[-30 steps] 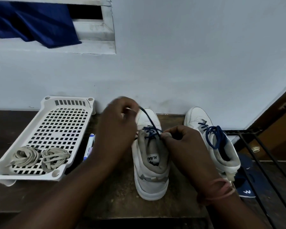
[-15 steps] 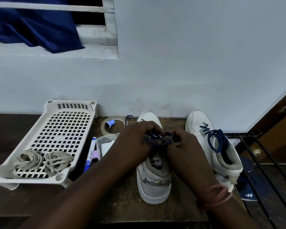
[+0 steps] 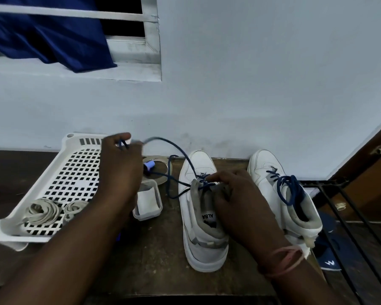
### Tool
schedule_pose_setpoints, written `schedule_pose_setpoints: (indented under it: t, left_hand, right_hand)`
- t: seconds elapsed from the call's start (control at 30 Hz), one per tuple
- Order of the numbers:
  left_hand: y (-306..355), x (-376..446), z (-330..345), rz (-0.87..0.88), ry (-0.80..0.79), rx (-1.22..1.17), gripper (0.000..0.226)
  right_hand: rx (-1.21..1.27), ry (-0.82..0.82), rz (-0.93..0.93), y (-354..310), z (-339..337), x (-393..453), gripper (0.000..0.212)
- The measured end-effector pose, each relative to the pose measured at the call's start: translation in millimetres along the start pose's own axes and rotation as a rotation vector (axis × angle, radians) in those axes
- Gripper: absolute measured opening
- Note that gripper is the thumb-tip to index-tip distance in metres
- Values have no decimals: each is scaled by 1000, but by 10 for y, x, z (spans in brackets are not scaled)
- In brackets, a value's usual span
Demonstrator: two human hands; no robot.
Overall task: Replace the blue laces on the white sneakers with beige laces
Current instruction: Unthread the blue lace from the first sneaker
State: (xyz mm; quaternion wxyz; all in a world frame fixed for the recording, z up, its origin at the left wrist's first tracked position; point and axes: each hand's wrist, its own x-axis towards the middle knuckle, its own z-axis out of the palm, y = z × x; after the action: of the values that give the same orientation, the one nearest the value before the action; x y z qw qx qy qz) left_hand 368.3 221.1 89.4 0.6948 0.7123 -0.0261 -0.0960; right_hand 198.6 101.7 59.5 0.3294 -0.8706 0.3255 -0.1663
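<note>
Blue lace [image 3: 180,150] on the nearer white sneaker [image 3: 204,216] now stretches up and to the left from the top eyelets, where half a second ago both hands were bunched together over the tongue. The left hand [image 3: 119,168] has swung out over the white tray [image 3: 59,179], its fingers [image 3: 123,140] pinching the lace end, so a length has come free of the eyelets. The right hand [image 3: 235,201] stays on the shoe's collar, fingers curled around the tongue and upper lacing to steady it. That reads as unlacing well begun on this shoe, though blue crossings remain lower down. The second sneaker [image 3: 282,194], to the right against the wall, is fully laced in blue. Two coiled beige laces [image 3: 53,211] lie in the near end of the tray, untouched. A tape roll [image 3: 161,170] and a small plastic container [image 3: 147,201] sit on the counter [image 3: 158,249] between tray and shoe.
</note>
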Motion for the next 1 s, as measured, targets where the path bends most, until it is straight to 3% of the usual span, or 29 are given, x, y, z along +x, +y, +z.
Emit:
schedule_pose_setpoints:
  t: [0.07, 0.13, 0.17, 0.23, 0.3, 0.37, 0.43, 0.5, 0.57, 0.67, 0.73, 0.8, 0.87, 0.9, 1.0]
  left_hand:
    - [-52, -39, 27, -122, -145, 135, 55]
    - [-96, -136, 88, -44, -246, 527, 93]
    - [-116, -213, 119, 31, -276, 686, 98]
    - [-141, -369, 159, 197, -330, 788, 83]
    - [-198, -406, 175, 269, -418, 747, 52]
    - [-254, -373, 153, 210, -477, 681, 19]
    - [-239, -329, 134, 46, -483, 568, 7]
    - [-201, -327, 136, -114, -524, 430, 4]
    - [-182, -326, 153, -171, -538, 375, 6]
    - [-193, -319, 165, -181, -541, 343, 9]
    - [-196, -305, 162, -208, -548, 323, 10]
    - [-191, -290, 158, -236, -555, 313, 10]
    - [-196, -283, 152, -240, -557, 315, 10]
    - [-200, -282, 151, -232, -555, 319, 10]
    - [-215, -298, 165, -216, -548, 313, 12]
  right_hand:
    - [-84, -21, -34, -7, 15, 1, 20]
    - [-124, -37, -60, -12, 17, 17, 11]
    - [-139, -42, -84, -24, 10, 26, 8]
    - [-110, -9, -104, -23, 21, 58, 3]
    - [50, 155, 0, 17, 75, 89, 13]
    - [286, 351, 204, 35, 83, 126, 17]
    - [325, 431, 232, 25, 62, 143, 14]
    - [246, 362, 67, -22, 37, 122, 11]
    - [15, 187, -91, -17, 73, 117, 28]
    - [-294, 43, -138, 37, 168, 116, 22]
    - [-96, 180, -102, 6, 123, 115, 13]
    - [318, 426, 38, -84, 2, 114, 16]
    - [526, 630, 86, -138, -120, 112, 9]
    - [507, 655, 64, -144, -136, 113, 2]
    - [219, 454, -46, -129, -79, 94, 32]
